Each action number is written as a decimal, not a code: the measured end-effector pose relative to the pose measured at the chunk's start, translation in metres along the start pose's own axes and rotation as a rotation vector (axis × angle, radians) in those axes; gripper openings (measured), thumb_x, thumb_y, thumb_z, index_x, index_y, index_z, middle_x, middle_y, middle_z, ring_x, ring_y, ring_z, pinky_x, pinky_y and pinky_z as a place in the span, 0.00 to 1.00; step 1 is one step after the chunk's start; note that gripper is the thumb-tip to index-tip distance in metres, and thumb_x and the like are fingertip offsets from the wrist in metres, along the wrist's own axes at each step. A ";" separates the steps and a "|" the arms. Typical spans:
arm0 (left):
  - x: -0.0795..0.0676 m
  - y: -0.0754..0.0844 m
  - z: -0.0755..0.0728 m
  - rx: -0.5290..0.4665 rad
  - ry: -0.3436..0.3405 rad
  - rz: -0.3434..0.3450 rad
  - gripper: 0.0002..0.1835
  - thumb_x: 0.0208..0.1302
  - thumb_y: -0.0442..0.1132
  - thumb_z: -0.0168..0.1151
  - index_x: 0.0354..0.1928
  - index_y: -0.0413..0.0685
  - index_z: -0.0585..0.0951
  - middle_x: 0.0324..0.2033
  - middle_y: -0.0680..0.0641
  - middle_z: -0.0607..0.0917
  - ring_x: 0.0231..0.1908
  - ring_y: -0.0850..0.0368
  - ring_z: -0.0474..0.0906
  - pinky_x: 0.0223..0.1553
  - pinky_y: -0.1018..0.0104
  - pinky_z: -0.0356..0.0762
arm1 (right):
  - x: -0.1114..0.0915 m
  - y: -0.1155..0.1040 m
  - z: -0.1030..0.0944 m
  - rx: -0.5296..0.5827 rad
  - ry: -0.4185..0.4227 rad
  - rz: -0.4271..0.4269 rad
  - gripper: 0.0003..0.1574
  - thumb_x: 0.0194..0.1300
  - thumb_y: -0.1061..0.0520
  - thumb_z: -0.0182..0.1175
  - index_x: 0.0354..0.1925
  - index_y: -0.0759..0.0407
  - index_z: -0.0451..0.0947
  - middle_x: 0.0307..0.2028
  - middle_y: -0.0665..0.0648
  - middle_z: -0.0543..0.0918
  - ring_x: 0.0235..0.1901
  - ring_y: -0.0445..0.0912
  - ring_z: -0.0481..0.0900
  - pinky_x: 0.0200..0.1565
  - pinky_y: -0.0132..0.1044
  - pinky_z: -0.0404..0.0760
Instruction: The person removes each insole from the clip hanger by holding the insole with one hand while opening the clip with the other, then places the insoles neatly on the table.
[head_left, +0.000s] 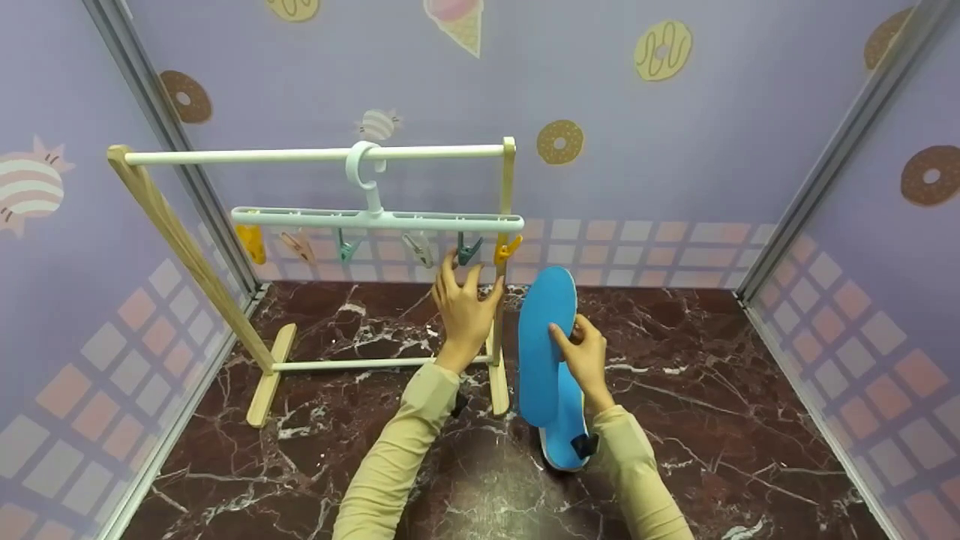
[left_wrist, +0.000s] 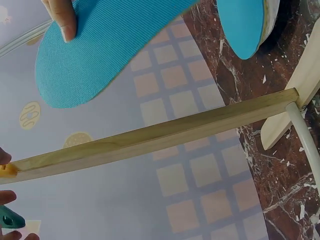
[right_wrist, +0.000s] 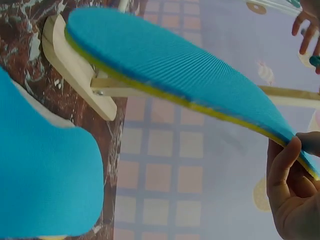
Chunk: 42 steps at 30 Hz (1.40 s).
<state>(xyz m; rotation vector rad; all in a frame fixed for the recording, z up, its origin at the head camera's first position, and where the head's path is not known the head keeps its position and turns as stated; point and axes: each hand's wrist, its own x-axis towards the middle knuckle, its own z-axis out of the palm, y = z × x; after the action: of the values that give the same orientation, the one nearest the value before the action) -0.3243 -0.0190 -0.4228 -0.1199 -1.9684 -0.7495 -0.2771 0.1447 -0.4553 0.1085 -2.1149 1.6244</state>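
My right hand [head_left: 585, 356] pinches a blue shoe insole [head_left: 546, 322] along its edge, thumb on the blue face and fingers behind. The insole stands nearly upright, and its yellow underside edge shows in the right wrist view. A second blue insole [head_left: 568, 431] lies on the tabletop below, partly covered by the first. My left hand [head_left: 466, 313] is raised with fingers spread, fingertips right at a dark green clip [head_left: 469, 249]. This clip hangs from a pale clip hanger [head_left: 315, 219], beside a yellow clip [head_left: 508, 247] at its right end. Only some left fingertips show in the left wrist view.
The hanger hooks over the top rail [head_left: 247, 157] of a wooden rack [head_left: 191, 255] with splayed feet. Several more clips, including a white one [head_left: 418, 250], hang along it. Purple patterned walls [head_left: 720, 150] enclose the dark red marbled tabletop [head_left: 697, 420].
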 end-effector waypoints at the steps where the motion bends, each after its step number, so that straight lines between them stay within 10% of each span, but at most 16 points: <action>1: -0.001 -0.001 0.000 -0.002 -0.002 -0.003 0.17 0.45 0.48 0.68 0.35 0.45 0.82 0.54 0.36 0.71 0.50 0.44 0.69 0.51 0.51 0.65 | 0.001 0.001 -0.001 -0.002 0.000 0.010 0.12 0.55 0.64 0.60 0.38 0.72 0.75 0.26 0.72 0.81 0.14 0.47 0.76 0.16 0.31 0.73; 12: -0.011 -0.006 0.003 -0.017 -0.054 -0.030 0.18 0.48 0.47 0.67 0.40 0.44 0.82 0.55 0.35 0.70 0.51 0.42 0.70 0.51 0.50 0.67 | 0.014 0.038 -0.013 0.010 0.012 0.097 0.14 0.62 0.56 0.55 0.40 0.65 0.76 0.22 0.65 0.82 0.12 0.38 0.71 0.15 0.29 0.70; 22: -0.016 -0.008 0.002 0.016 -0.105 -0.041 0.18 0.49 0.46 0.65 0.42 0.45 0.81 0.53 0.35 0.74 0.51 0.41 0.71 0.52 0.45 0.67 | 0.020 0.027 -0.027 -0.106 -0.029 0.087 0.12 0.63 0.61 0.50 0.39 0.70 0.75 0.09 0.46 0.66 0.07 0.31 0.63 0.12 0.25 0.63; 42: -0.022 -0.016 -0.001 0.064 -0.166 -0.008 0.14 0.51 0.44 0.62 0.38 0.45 0.82 0.36 0.45 0.84 0.39 0.49 0.76 0.40 0.56 0.70 | 0.028 0.046 -0.039 -0.189 -0.114 0.193 0.23 0.56 0.68 0.49 0.52 0.69 0.70 0.27 0.67 0.82 0.11 0.35 0.68 0.15 0.27 0.68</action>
<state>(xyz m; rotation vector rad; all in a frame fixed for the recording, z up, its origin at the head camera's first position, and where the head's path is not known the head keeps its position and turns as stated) -0.3187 -0.0270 -0.4482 -0.1391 -2.1490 -0.7002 -0.3052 0.2009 -0.4779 -0.0684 -2.4199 1.5443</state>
